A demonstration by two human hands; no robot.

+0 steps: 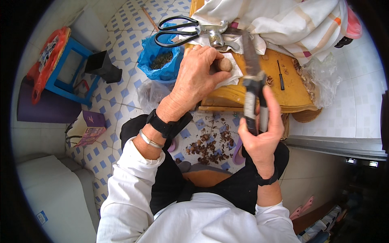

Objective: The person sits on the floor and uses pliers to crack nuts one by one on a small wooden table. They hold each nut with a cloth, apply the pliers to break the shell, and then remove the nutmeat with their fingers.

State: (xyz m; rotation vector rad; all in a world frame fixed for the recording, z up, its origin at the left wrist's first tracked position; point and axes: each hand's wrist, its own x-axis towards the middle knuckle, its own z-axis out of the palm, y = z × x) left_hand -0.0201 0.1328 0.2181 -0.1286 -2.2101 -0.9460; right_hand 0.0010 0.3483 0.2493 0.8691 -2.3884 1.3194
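Note:
A walnut (225,64) is held by my left hand (199,68), thumb and fingers around its side, over a folded white tissue (237,71) near the wooden table's edge. To its right, my right hand (264,130) grips a long two-handled metal tool (251,57). White and black tape wraps its handles; motion blurs it, so its exact kind is unclear. Its metal end points away from me, apart from the walnut. Beyond my left hand lie large black-handled scissors (177,32) and a shiny metal tool head (216,33).
On the yellow wooden table (270,65) lie a screwdriver (281,77), a shell piece (269,80) and a checked cloth (273,24). A clear plastic bag (325,79) borders its right side. Shell debris (209,148) covers floor between my feet. A blue-bag-lined bin (158,57) stands left.

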